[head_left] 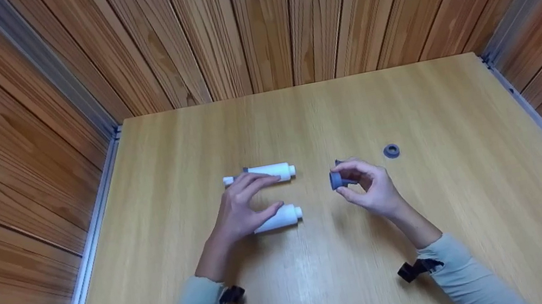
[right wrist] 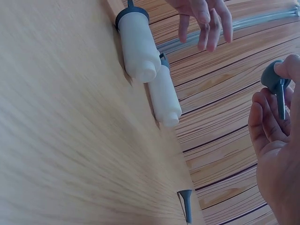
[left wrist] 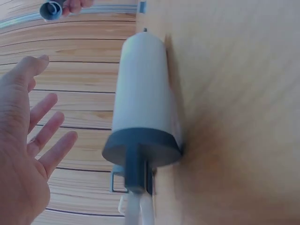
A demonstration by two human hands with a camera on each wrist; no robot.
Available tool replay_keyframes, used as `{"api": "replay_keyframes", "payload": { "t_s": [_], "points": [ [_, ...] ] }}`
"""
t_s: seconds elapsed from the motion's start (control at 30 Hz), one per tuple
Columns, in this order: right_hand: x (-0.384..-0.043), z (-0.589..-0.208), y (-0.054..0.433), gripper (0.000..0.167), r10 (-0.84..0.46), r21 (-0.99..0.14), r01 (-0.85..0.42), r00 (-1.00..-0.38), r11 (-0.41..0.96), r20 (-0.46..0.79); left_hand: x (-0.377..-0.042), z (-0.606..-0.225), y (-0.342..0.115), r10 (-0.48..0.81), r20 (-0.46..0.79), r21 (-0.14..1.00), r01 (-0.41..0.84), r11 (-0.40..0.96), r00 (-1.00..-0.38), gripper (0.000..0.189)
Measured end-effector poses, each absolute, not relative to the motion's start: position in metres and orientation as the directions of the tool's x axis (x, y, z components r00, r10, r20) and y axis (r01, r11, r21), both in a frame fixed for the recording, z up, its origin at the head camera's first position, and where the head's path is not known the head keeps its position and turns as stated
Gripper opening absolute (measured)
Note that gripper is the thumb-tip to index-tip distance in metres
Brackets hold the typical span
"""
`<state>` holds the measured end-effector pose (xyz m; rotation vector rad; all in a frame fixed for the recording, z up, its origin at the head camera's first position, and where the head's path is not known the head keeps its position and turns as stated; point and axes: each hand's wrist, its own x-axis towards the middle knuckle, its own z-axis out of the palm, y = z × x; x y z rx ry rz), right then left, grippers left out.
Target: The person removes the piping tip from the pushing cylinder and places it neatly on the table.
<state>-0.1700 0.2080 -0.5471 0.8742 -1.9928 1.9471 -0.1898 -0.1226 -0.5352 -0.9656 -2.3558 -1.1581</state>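
Two white plastic tubes with narrow necks lie on the table, one farther [head_left: 279, 170] and one nearer [head_left: 282, 217], necks to the right. In the left wrist view, the tube [left wrist: 142, 84] has a dark grey flanged end [left wrist: 140, 143] with pale rods behind it. My left hand [head_left: 239, 209] hovers over the tubes, thumb and fingers apart, holding nothing. Between thumb and fingers, my right hand [head_left: 374, 190] pinches a blue-grey cup-shaped cap [head_left: 336, 181] with a thin stem, raised above the table. Its open end faces left, toward the tubes.
Right of the right hand lies a second grey piece [head_left: 391, 151], ring-like from above, showing a flared end and thin stem in the right wrist view. Wood-panelled walls [head_left: 260, 21] with metal rails [head_left: 91, 226] bound the wooden table [head_left: 289, 127].
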Motion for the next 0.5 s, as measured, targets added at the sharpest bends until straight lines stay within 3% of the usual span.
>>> {"api": "replay_keyframes", "payload": {
  "t_s": [0.5],
  "points": [
    [-0.168,-0.544,0.203,0.043,-0.27,-0.838,-0.546,-0.807,0.005,0.525,-0.185,-0.52,-0.096,0.419,0.475,0.726,0.613,0.312,-0.774,0.049]
  ]
}}
